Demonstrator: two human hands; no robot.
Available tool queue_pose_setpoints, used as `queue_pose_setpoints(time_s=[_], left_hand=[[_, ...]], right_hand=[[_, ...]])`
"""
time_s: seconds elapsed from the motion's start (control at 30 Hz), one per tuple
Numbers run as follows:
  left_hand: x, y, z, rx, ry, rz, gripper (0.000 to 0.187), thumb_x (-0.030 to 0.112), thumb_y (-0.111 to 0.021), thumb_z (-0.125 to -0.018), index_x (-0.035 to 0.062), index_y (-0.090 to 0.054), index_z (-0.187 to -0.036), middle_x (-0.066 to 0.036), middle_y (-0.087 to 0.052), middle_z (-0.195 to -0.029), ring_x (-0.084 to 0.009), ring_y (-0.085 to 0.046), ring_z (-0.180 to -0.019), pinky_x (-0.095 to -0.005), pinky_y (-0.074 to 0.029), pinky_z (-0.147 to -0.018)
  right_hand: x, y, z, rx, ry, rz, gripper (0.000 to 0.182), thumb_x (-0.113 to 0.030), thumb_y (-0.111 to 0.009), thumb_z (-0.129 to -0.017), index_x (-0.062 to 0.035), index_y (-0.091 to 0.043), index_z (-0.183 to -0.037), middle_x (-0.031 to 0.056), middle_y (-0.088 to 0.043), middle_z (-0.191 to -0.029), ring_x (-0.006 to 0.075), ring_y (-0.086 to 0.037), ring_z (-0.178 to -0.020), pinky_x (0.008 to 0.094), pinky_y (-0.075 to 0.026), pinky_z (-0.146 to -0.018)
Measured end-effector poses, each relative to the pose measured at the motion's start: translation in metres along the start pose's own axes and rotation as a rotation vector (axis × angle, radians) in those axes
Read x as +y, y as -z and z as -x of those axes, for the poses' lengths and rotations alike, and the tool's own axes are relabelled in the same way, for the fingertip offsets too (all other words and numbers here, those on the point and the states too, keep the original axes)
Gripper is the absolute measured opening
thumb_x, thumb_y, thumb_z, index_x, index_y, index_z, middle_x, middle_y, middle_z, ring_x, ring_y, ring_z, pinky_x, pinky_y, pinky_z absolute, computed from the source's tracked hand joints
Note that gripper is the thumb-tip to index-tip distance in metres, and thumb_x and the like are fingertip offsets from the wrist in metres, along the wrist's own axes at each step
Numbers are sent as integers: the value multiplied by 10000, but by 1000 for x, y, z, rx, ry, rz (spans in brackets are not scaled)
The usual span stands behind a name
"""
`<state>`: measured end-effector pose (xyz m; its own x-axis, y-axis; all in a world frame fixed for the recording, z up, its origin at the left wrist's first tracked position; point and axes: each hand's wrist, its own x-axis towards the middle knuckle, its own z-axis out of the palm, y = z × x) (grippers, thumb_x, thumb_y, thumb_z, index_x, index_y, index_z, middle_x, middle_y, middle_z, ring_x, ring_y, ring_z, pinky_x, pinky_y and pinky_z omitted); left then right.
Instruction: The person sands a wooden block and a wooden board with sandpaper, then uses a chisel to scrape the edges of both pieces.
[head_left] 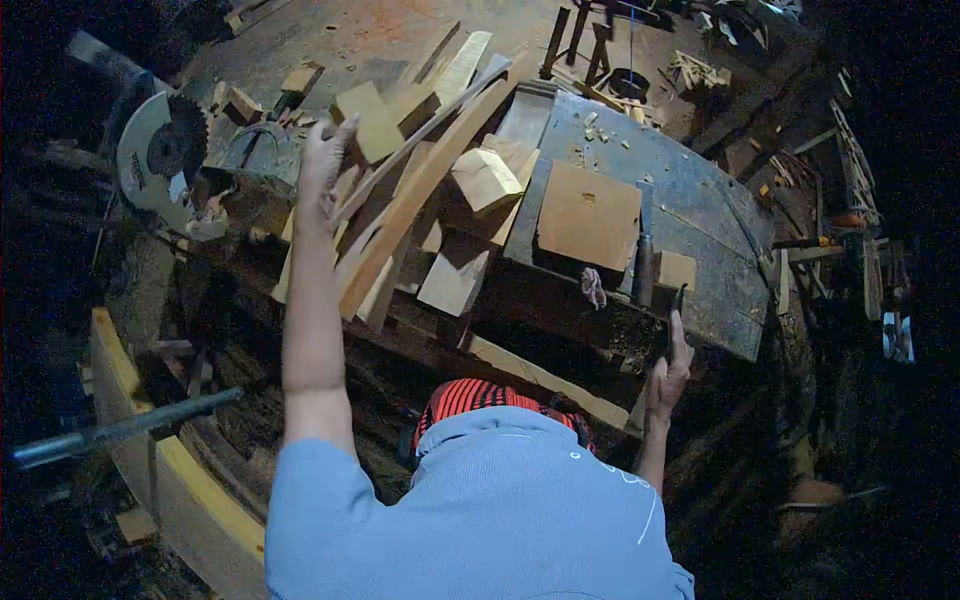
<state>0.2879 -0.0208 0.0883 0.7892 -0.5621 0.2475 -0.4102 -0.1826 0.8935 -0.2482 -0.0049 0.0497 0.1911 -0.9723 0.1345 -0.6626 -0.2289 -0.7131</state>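
Note:
My left hand [325,155] reaches over the woodpile at the left, its fingers at the edge of a tilted, slightly blurred wooden block [370,122] that it appears to grip. Long wooden strips [425,185] lean just right of that arm. Low at the right, by the bench edge, my right hand [668,380] points upward with a thin dark pointed thing [681,298] at its fingertips; its kind cannot be made out. Close to this hand are a small wooden block [675,270] and a long dark-handled tool [645,250] lying beside a square wooden board [588,212].
A toothed circular saw blade with a guard [145,160] stands at the far left. The metal-topped bench [700,200] carries wood chips and a crumpled cloth [593,287]. Pale blocks [487,180] lie left of the board. A metal bar [130,425] juts in at lower left.

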Motion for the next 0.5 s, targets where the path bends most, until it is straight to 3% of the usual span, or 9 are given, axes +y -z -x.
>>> queue_pose_setpoints(time_s=[0.07,0.1,0.17,0.23,0.3,0.37,0.4,0.47,0.5], left_hand=[[-46,2,-29,-409,446,357,411,372,-626,-807,10,-614,-1002,-99,-642,-871,-152,-608,-780,-281,-477,-682],[-48,-1,-34,-421,442,358,411,372,-626,-807,10,-614,-1002,-99,-642,-871,-152,-608,-780,-281,-477,-682],[-56,-10,-39,-479,551,-107,393,389,-595,-825,18,-658,-937,-106,-651,-848,-156,-608,-753,-298,-466,-652],[-80,-26,-36,-457,478,67,430,406,-589,-797,3,-668,-925,-129,-650,-886,-184,-612,-752,-336,-466,-634],[-98,-37,-53,-492,605,-305,478,416,-582,-750,-22,-659,-922,-134,-646,-914,-213,-611,-773,-360,-469,-659],[-154,-52,-71,-457,601,-334,536,440,-556,-712,-32,-637,-952,-179,-641,-958,-276,-619,-860,-379,-466,-728],[-194,-58,-90,-457,502,-418,554,458,-548,-716,-38,-629,-948,-199,-628,-985,-287,-611,-906,-380,-462,-750],[-145,-59,-70,-467,316,-659,605,515,-500,-748,-48,-611,-938,-257,-572,-1044,-316,-568,-1015,-396,-449,-800],[-163,-62,-78,-512,262,-643,619,530,-462,-792,-51,-613,-944,-263,-570,-1038,-318,-571,-1012,-397,-448,-808]], right_hand=[[0,2,7,27,-30,-40,701,66,-343,-626,-113,-437,-1298,67,-436,-1336,249,-318,-1290,351,-179,-1078],[-2,1,11,44,-58,-11,700,74,-342,-633,-118,-437,-1299,65,-444,-1329,249,-311,-1295,352,-173,-1079],[-6,0,17,67,-93,25,699,82,-340,-640,-123,-437,-1301,64,-452,-1323,248,-303,-1299,352,-166,-1081],[-9,-1,19,58,-61,35,706,127,-324,-624,-81,-442,-1289,71,-455,-1317,233,-385,-1246,329,-243,-1060],[-13,0,19,39,-55,17,705,130,-326,-626,-82,-443,-1289,71,-458,-1315,233,-384,-1247,329,-239,-1062],[-11,-1,20,37,-46,-42,694,135,-329,-638,-88,-451,-1283,75,-469,-1304,234,-389,-1244,328,-250,-1057],[-13,1,19,39,-26,-8,686,135,-327,-645,-91,-456,-1279,75,-469,-1303,238,-397,-1236,331,-265,-1050],[-10,1,20,45,-67,-36,685,136,-325,-646,-92,-457,-1279,76,-469,-1303,237,-398,-1235,332,-268,-1048],[-8,1,21,46,-100,-76,684,136,-323,-648,-93,-458,-1278,76,-469,-1303,237,-400,-1234,332,-272,-1046]])
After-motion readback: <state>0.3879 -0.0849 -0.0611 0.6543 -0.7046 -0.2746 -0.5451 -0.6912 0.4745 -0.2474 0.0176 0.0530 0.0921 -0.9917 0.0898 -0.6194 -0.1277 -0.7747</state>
